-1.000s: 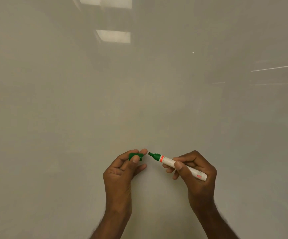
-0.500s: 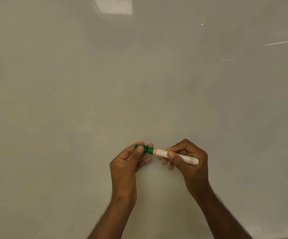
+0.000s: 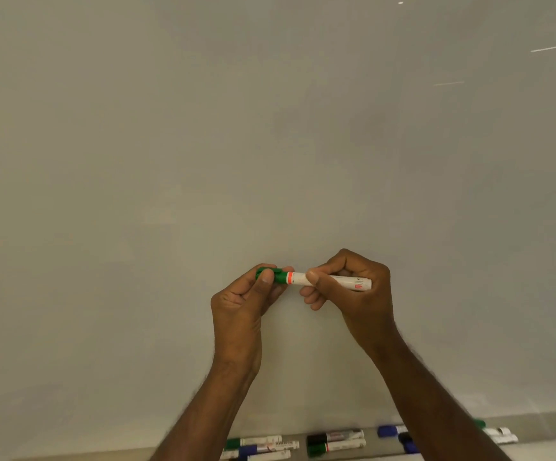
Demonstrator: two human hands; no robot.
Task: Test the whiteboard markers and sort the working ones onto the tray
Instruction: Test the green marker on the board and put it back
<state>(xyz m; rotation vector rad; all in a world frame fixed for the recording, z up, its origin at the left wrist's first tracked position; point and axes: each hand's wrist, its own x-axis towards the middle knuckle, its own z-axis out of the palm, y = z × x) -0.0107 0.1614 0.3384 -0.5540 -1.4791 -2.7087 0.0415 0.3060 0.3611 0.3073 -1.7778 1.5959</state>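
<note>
1. Whiteboard (image 3: 203, 161) fills nearly the whole view: a pale grey, glossy surface with a few thin bright streaks at the upper right.
2. A grey tray (image 3: 536, 427) runs along the board's bottom edge, seen only at the very bottom of the frame.
3. Markers (image 3: 335, 442) lie on the tray in loose groups, with green, blue and black caps and white barrels; the right forearm hides some of them.
4. The left hand (image 3: 240, 304) pinches a green cap (image 3: 278, 275) between thumb and curled fingers.
5. The right hand (image 3: 356, 287) grips the white barrel of a marker (image 3: 333, 281), its fingers wrapped round it and its thumb pressed on the near side.
6. The marker lies level in front of the board, above the tray, with the cap seated on its left end next to an orange band.
7. A second ago the cap was off, the green tip was bare and a gap lay between the hands; now cap and barrel are joined.
8. The view has dipped since then: the ceiling-light reflections have left the top, and the tray has come in below.
</note>
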